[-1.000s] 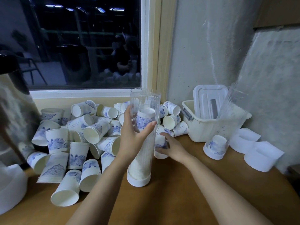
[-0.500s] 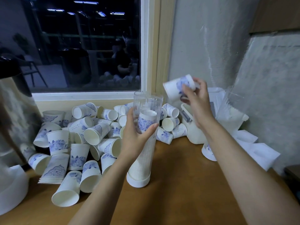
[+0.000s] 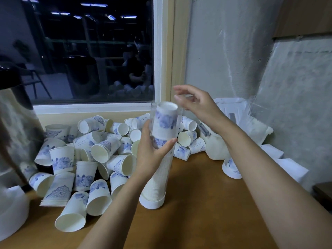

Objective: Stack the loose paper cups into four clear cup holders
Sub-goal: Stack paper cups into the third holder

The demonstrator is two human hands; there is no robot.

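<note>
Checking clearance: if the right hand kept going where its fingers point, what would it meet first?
Right hand points left, just above the cup in the top of the clear holder. It looks to pass over that; next in line is the white window frame, though depth is unclear.

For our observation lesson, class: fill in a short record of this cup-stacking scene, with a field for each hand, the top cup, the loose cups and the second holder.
left hand: grips the clear cup holder, which stands on its white base
right hand: open above the holder's mouth, holding nothing
top cup: upside down in the holder's mouth
loose cups: heaped on the table, left of the holder
second holder: leans at the right, by a white bin
</note>
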